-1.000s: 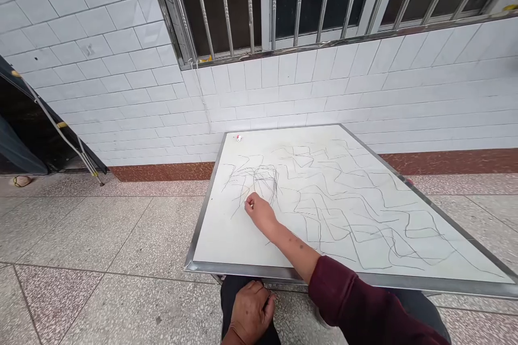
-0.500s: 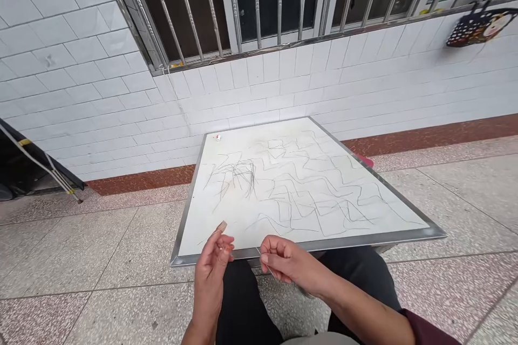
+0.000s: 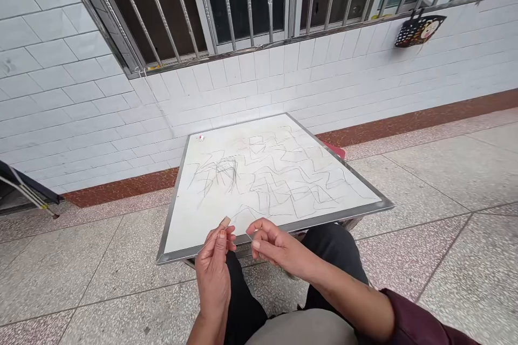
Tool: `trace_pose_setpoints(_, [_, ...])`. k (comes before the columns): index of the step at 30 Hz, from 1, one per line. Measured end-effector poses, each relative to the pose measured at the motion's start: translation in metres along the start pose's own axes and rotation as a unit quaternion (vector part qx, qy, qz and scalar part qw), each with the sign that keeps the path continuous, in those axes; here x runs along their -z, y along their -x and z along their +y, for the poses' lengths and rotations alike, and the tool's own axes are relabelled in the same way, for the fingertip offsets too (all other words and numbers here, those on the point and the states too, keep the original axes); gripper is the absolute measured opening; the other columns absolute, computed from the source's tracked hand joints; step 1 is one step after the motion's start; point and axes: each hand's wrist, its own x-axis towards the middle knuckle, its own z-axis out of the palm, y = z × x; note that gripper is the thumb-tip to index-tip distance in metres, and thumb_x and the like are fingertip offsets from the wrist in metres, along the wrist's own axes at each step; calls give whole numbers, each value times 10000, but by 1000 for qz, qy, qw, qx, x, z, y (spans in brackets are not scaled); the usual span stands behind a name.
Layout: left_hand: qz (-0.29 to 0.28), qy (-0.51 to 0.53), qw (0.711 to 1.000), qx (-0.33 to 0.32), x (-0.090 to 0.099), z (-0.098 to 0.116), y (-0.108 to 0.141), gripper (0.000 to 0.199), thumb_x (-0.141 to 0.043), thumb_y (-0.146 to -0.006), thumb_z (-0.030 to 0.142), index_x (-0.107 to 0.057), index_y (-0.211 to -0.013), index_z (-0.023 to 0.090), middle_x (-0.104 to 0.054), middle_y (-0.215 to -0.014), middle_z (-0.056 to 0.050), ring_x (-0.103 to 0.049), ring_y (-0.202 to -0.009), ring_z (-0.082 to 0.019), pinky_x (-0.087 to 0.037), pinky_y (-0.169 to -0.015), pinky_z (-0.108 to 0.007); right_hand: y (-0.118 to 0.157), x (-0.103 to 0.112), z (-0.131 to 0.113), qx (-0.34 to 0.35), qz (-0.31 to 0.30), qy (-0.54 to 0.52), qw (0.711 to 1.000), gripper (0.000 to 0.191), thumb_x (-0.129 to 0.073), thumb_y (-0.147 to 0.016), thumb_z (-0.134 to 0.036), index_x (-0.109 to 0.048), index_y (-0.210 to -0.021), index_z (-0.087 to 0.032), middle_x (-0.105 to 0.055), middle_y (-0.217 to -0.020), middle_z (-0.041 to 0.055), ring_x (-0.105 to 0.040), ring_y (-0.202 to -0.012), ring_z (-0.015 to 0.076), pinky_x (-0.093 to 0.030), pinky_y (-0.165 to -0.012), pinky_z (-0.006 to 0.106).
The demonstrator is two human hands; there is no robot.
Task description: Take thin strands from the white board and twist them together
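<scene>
At the near edge of a white table (image 3: 184,226) with a metal rim, my left hand (image 3: 216,267) is closed, its thumb pressed to the index finger. A tan wrap (image 3: 225,221) covers one of its fingertips. Anything in that pinch is too small to make out. My right hand (image 3: 279,248), a little to the right, pinches a thin pale wire-like piece (image 3: 249,236) that points toward the left hand. Many fine dark bent strands (image 3: 291,188) spread over the tabletop, with a denser tangle (image 3: 226,170) at the left.
A small white and red item (image 3: 202,138) lies at the table's far left corner. Beyond stands a white tiled wall (image 3: 226,83) with a barred window (image 3: 246,5). A dotted bag (image 3: 418,30) hangs at right. Something pink (image 3: 335,151) shows behind the table's right side.
The left hand's thumb and fingers have come together from a looser, spread pose. The right hand still pinches its thin piece. The camera view has turned to the right.
</scene>
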Motion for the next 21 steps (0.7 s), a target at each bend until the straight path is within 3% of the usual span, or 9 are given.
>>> trace_pose_setpoints(5, [-44,-31,999,6,-7,-4,10,382,-693,-829,453,-749,-1101,191,-698,-1117,-103,-603,-855,-188,-478,-654,-267,-9,-6,-2,80,88,158,980,189,-544,-928,-315,-539,-1104,-248,-635,-802,-28,-535,-663,116,-383,-617,237])
trace_pose_setpoints(8, [-78,-37,996,-4,-8,-4,14,345,-671,-855,422,-747,-1107,198,-687,-1131,-97,-600,-864,-182,-481,-661,-262,-12,-7,-4,121,132,279,943,115,-520,-935,-258,-582,-1030,-237,-677,-855,-6,-593,-741,139,-422,-689,258])
trace_pose_setpoints(11, [-65,-36,997,-7,-6,-3,15,338,-686,-844,418,-750,-1098,206,-696,-1146,-95,-626,-877,-187,-505,-706,-280,-12,-7,-6,149,151,365,906,110,-500,-946,-241,-608,-949,-219,-677,-877,17,-612,-808,159,-434,-735,269])
trace_pose_setpoints(16, [-28,-19,999,-2,-5,-3,15,391,-735,-800,423,-739,-1119,196,-711,-1174,-105,-660,-1011,-232,-520,-866,-339,-10,-8,-6,148,151,413,886,123,-493,-948,-214,-615,-966,-216,-678,-881,22,-620,-816,159,-435,-733,258])
trace_pose_setpoints(21, [-25,-22,999,2,-7,-2,18,410,-740,-788,430,-735,-1123,192,-738,-1125,-102,-685,-1002,-247,-536,-909,-386,-9,-11,-5,145,153,437,874,93,-518,-924,-200,-607,-948,-208,-669,-844,22,-605,-765,156,-420,-682,248])
